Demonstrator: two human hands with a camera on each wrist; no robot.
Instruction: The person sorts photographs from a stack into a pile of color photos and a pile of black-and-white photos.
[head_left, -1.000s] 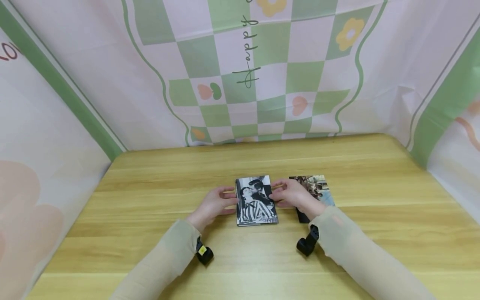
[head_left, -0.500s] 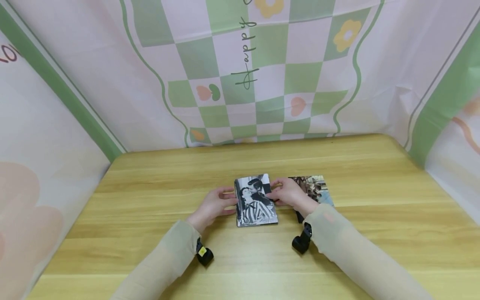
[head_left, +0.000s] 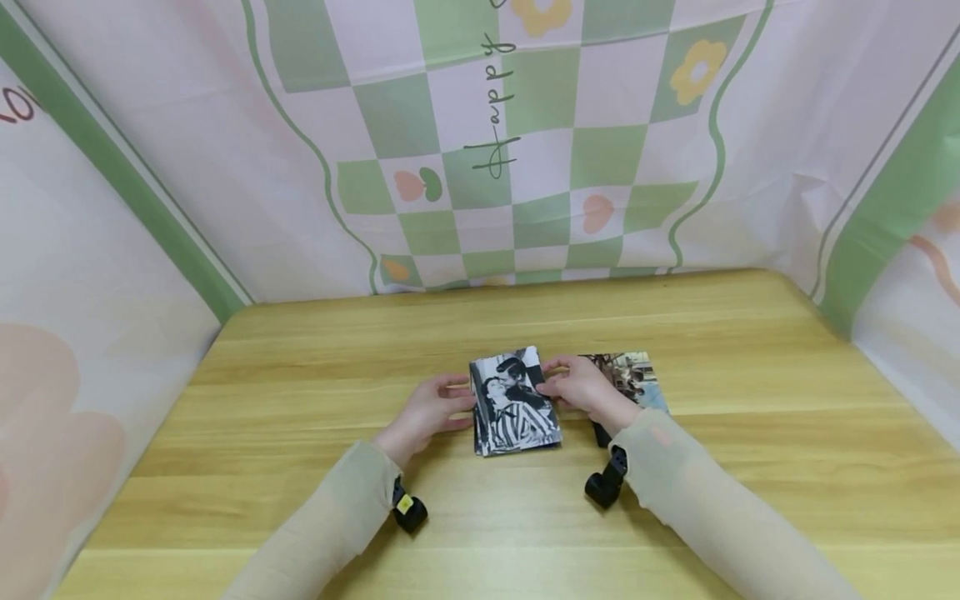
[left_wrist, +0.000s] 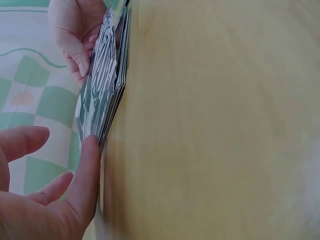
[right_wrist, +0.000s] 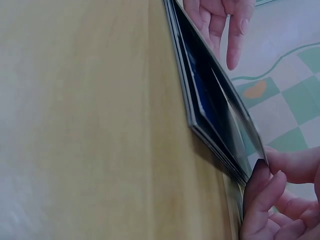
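Right hand (head_left: pixel 585 387): thumb and finger pinch the edge of a rectangular black-and-white photo card (head_left: pixel 517 408), glossy, showing two people, one in a striped top. Card raised along the edge at these fingers, a wedge-shaped gap beneath it in the right wrist view. Left hand (head_left: pixel 426 414): fingers apart, loosely extended, one tip touching the edge opposite the right fingers; another finger stands off in the left wrist view. Directly under the pinched card, between the two sets of fingers: a neat stack of thin rectangular cards (right_wrist: pixel 190 112), edges layered, exact count not readable. Right of the right fingers, partly hidden by that hand: a coloured photo card (head_left: pixel 633 379), flat, with brown, pale and blue areas. Under all of these: yellow-brown wood-grain worktop (head_left: pixel 525 533). Farther out, behind each hand: a beige sleeve (head_left: pixel 322 517) and small black wrist camera (head_left: pixel 410 510). Beyond the fingertips, past the far edge: green-and-white checked cloth (head_left: pixel 540 167), lettered "Happy".
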